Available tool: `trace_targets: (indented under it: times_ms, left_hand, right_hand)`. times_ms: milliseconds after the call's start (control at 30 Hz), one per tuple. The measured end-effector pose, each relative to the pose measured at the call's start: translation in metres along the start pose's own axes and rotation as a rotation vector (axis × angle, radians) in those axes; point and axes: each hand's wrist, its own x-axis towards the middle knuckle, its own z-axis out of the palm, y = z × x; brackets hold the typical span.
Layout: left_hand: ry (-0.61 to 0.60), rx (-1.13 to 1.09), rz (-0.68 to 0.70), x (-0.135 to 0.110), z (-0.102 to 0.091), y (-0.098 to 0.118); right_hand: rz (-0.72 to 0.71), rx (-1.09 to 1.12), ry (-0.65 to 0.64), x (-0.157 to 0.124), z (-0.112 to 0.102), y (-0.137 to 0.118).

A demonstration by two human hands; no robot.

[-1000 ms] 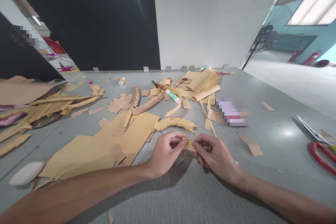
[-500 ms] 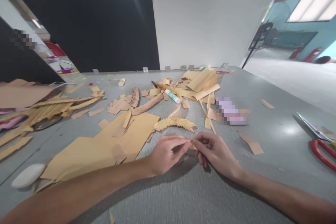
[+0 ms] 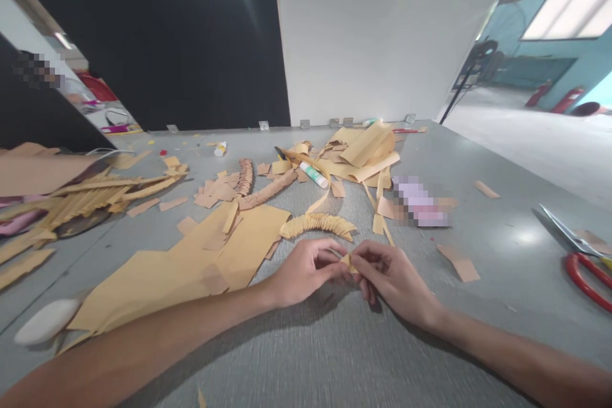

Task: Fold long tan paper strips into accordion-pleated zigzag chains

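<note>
Between my two hands, just above the grey table, is a small piece of yellow-brown paper [image 3: 349,262]. My right hand [image 3: 389,274] pinches it between thumb and fingers. From the other side, the fingertips of my left hand [image 3: 308,271] close on its left edge; they cover part of it. Right behind the hands lies a curved, pleated paper strip [image 3: 318,224] in the same yellow. Large yellow paper sheets [image 3: 176,261] lie beyond my left forearm, with brown scraps on top.
Red-handled scissors [image 3: 581,268] lie at the right edge. A glue stick [image 3: 313,174] rests among paper strips in the middle. Folded paper [image 3: 368,150] is heaped at the back, before a white panel [image 3: 377,32]. A white computer mouse [image 3: 48,321] sits at left.
My left fingers have shifted and parted a little, so more of the small paper shows between the hands. My right hand stays almost in place.
</note>
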Motion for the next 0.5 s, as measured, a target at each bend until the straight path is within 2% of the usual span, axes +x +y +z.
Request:
trace_targets:
  times_ms: [267, 500]
  left_hand:
    - [-0.084, -0.07, -0.044, 0.0019, -0.0063, 0.0073]
    - [-0.069, -0.049, -0.047, 0.0042, -0.007, 0.0005]
  right_hand:
    - [0.016, -0.026, 0.016, 0.002, -0.0002, 0.0021]
    - [0.001, -0.044, -0.013, 0.0002, 0.0012, 0.0056]
